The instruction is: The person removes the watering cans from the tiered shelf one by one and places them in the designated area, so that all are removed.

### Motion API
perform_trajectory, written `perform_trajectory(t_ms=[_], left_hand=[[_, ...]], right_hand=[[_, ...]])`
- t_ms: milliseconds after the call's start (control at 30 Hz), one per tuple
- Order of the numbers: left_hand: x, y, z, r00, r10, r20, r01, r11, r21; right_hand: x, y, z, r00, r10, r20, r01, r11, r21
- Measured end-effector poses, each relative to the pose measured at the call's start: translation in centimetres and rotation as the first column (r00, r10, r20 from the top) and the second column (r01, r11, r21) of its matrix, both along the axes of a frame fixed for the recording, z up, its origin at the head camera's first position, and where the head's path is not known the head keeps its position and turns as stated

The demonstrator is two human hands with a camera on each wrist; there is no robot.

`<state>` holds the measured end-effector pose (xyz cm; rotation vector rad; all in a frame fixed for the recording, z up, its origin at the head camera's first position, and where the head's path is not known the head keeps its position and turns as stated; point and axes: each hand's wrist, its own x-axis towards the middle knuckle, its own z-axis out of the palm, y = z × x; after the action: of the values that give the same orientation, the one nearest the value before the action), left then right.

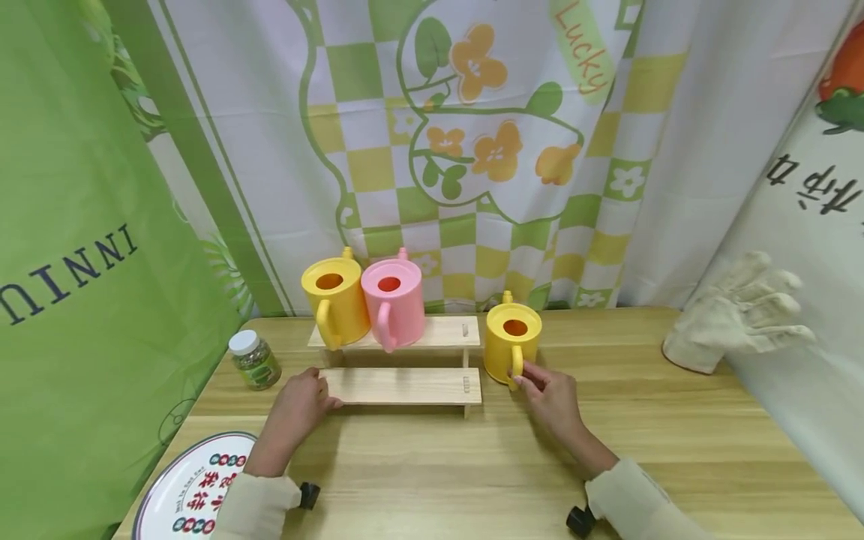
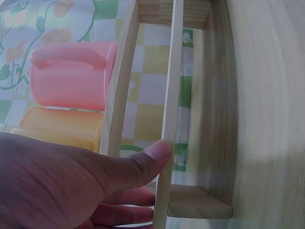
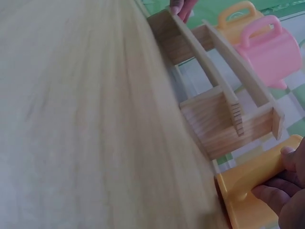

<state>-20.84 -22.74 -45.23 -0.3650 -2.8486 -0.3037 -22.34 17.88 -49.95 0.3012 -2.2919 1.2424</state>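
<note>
A two-tier wooden rack [image 1: 405, 386] stands on the table. My left hand [image 1: 304, 405] grips the left end of its lower board, the thumb [image 2: 157, 151] on one face and the fingers on the other. On the upper board, a yellow watering can [image 1: 343, 307] and a pink watering can [image 1: 405, 311] stand side by side, handles towards me. Just right of the rack is another yellow watering can [image 1: 499, 349], upright. My right hand [image 1: 553, 401] pinches its handle [image 1: 517, 364]. Whether its base touches the table, I cannot tell.
Left of the rack stands a small jar [image 1: 255, 361] with a white lid. A printed round plate [image 1: 192, 480] lies at the front left, partly under the left sleeve. At the right edge of the table is a white glove [image 1: 729, 322]. A patterned curtain [image 1: 486, 150] hangs behind.
</note>
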Motion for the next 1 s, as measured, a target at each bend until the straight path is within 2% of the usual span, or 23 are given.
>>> perform_trajectory(t_ms=[167, 300, 400, 467, 533, 567, 633, 700, 767, 867, 1000], left_hand=[[0.1, -0.1, 0.1, 1.0, 0.006, 0.001, -0.006, 1.0, -0.003], [0.2, -0.1, 0.2, 1.0, 0.017, 0.008, -0.017, 1.0, 0.009], [0.1, 0.0, 0.2, 1.0, 0.014, 0.018, -0.014, 1.0, 0.016], [0.0, 0.0, 0.2, 1.0, 0.009, 0.024, -0.01, 1.0, 0.02], [0.0, 0.0, 0.3, 1.0, 0.0, 0.027, -0.001, 1.0, 0.017], [0.0, 0.0, 0.3, 1.0, -0.003, 0.025, 0.002, 1.0, 0.011], [0.0, 0.0, 0.3, 1.0, -0.002, 0.016, 0.002, 1.0, -0.005], [0.0, -0.2, 0.3, 1.0, -0.002, 0.004, 0.003, 1.0, -0.023], [0.0, -0.3, 0.3, 1.0, -0.002, -0.008, 0.002, 1.0, -0.031], [-0.1, -0.2, 0.3, 1.0, -0.006, -0.008, 0.006, 1.0, -0.024], [0.1, 0.2, 0.3, 1.0, -0.002, 0.016, 0.002, 1.0, -0.002]], right_hand=[[0.0, -0.1, -0.6, 0.999, 0.008, 0.044, -0.007, 1.0, -0.009], [0.1, -0.1, -0.3, 0.995, 0.031, 0.091, -0.031, 1.0, 0.003], [0.8, 0.1, 1.2, 0.987, 0.023, 0.157, -0.041, 0.993, 0.111], [1.5, 0.2, 2.9, 0.987, -0.009, 0.162, -0.024, 0.98, 0.2], [2.3, 0.0, 4.9, 0.995, -0.038, 0.091, 0.013, 0.966, 0.259], [2.6, -0.2, 6.0, 0.998, -0.042, 0.035, 0.032, 0.966, 0.258], [2.9, -1.1, 7.9, 0.996, -0.003, -0.094, 0.021, 0.98, 0.2], [2.8, -2.6, 9.4, 0.974, 0.088, -0.211, -0.057, 0.987, 0.15], [2.3, -4.5, 10.5, 0.947, 0.197, -0.253, -0.171, 0.978, 0.123], [0.9, -7.7, 11.3, 0.935, 0.307, -0.178, -0.299, 0.952, 0.072], [-1.3, -11.6, 11.3, 0.936, 0.353, 0.021, -0.351, 0.935, -0.057]])
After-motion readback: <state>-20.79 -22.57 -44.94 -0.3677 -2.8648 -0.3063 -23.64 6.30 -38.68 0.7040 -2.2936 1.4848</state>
